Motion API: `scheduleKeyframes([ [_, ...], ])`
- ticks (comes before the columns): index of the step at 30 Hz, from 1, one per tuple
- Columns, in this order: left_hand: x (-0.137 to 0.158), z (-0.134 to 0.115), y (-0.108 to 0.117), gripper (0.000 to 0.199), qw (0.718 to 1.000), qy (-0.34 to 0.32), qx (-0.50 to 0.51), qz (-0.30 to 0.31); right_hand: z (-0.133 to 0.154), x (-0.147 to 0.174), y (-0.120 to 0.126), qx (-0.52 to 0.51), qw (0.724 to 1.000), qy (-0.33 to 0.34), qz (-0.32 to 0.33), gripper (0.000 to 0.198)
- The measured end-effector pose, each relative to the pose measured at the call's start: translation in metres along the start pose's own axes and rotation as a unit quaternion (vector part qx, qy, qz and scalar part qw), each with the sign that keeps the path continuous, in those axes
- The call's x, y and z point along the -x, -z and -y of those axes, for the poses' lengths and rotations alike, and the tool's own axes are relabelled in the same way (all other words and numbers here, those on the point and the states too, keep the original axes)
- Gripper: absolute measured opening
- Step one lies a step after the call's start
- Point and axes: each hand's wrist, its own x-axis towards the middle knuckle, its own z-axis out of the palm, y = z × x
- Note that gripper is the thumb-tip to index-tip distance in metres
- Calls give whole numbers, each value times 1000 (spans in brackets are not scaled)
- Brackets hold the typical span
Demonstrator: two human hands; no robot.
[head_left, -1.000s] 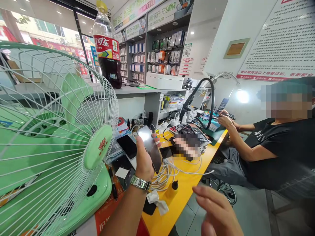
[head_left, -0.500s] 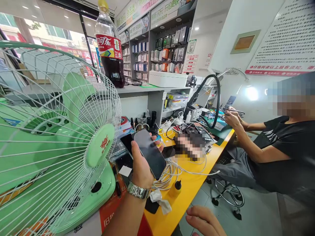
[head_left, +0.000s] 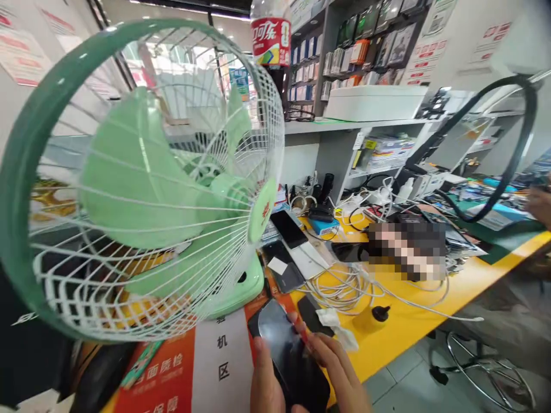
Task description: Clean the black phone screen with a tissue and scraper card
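A black smartphone [head_left: 286, 355] lies tilted low in the middle of the head view, its dark glossy screen facing me. My left hand [head_left: 266, 381] is closed around it, thumb along the left edge and fingertips showing at the right edge. At the lower right edge, my right hand [head_left: 342, 376] grips the same phone with bent fingers. Just beyond are a dark phone [head_left: 286, 272] with a white square on it, another phone [head_left: 289, 228] with a black screen, and a flat black piece [head_left: 313, 314] partly under crumpled tissue [head_left: 338, 328].
A green fan [head_left: 262, 209] with a wire cage fills the left. Coiled white cable [head_left: 340, 289] and a black-capped bottle [head_left: 380, 313] are on the yellow table [head_left: 413, 307]. A cola bottle [head_left: 271, 43] stands on the shelf. Another person's hand [head_left: 540, 203] shows far right.
The view has swung left. The phone has come down closer to me in my left hand. My right hand, apart from it before, is now on the phone.
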Motion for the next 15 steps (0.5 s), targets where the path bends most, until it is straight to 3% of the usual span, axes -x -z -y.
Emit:
scheduleKeyframes([
  [2, 10, -2, 18, 63, 1000, -17, 2, -26, 6, 2, -15, -47, 998, -19, 31, 75],
  [7, 29, -14, 53, 60, 998, -18, 21, -58, 21, -8, -28, -96, 977, -36, 189, 78],
  [9, 29, -20, 60, 62, 997, -10, 35, -63, 24, -15, -28, -67, 982, -15, 176, 79],
  [12, 23, -28, 64, 73, 995, -27, 47, -88, 25, -27, -24, -1, 995, 32, 90, 74],
  [15, 25, -36, 71, 80, 978, -96, -52, -175, 24, -37, -15, 48, 997, 63, 24, 72],
])
